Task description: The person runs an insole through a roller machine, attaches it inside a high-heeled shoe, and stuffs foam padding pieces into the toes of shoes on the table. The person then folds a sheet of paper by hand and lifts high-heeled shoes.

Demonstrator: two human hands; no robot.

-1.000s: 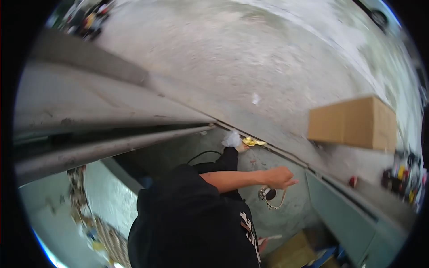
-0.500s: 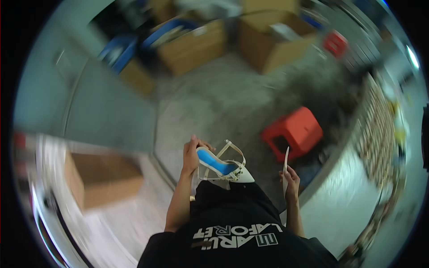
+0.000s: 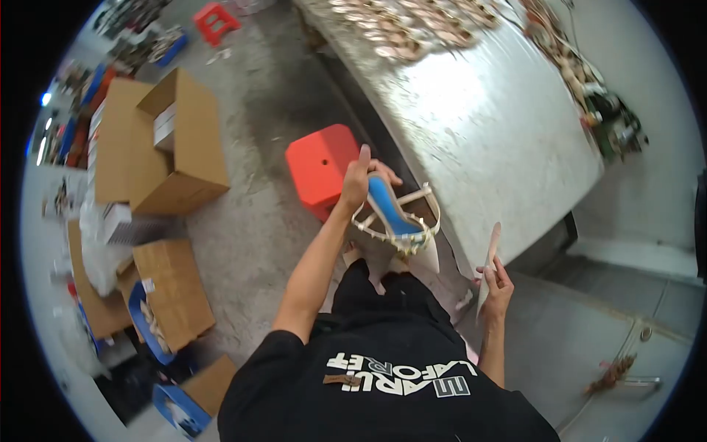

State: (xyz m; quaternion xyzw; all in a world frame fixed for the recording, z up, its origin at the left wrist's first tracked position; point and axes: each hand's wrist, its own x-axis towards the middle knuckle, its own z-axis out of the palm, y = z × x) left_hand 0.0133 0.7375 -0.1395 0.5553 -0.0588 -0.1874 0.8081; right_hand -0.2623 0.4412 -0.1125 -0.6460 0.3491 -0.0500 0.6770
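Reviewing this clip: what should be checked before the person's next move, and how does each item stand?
1. Left hand grips the studded sandal: ok.
2. Sandal's blue insole side visible: ok.
3. Right hand holds the thin pale strip: ok.
4. Strip and sandal apart: ok.
5. Sandal's upper strap fastened: cannot tell.
6. Hands away from the beige rows on the table: ok.
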